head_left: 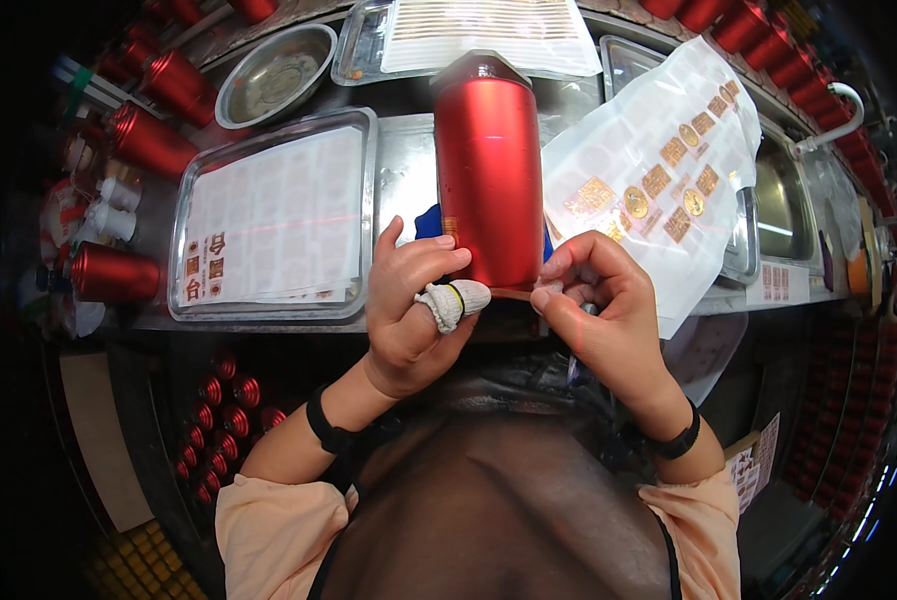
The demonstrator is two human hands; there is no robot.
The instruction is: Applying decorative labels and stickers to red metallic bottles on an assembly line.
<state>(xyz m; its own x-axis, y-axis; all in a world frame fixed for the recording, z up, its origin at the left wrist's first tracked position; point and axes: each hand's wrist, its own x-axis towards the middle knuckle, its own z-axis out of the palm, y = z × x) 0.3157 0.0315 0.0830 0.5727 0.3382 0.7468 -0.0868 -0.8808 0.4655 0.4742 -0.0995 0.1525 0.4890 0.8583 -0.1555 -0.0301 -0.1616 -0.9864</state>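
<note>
A glossy red metallic bottle [488, 180] with a dark faceted end rests in the middle of the bench, its long side pointing away from me. My left hand [418, 315] grips its near left edge, fingertips beside a small gold decal [449, 226] on the red surface. A white cloth finger cover [452, 303] with a dark and yellow band wraps one digit of that hand. At the bottle's near right edge, my right hand [608, 305] has thumb and fingers pinched together. What they pinch is too small to make out. Blue material [428, 223] shows beneath the bottle.
Left of the bottle, a clear tray [175, 262] holds a decal sheet [278, 210]. A large sheet of gold decals [658, 180] drapes over the right side. Behind are a metal bowl [276, 75] and another tray [353, 45]. Red bottles [118, 272] line the left; a sink [783, 205] lies right.
</note>
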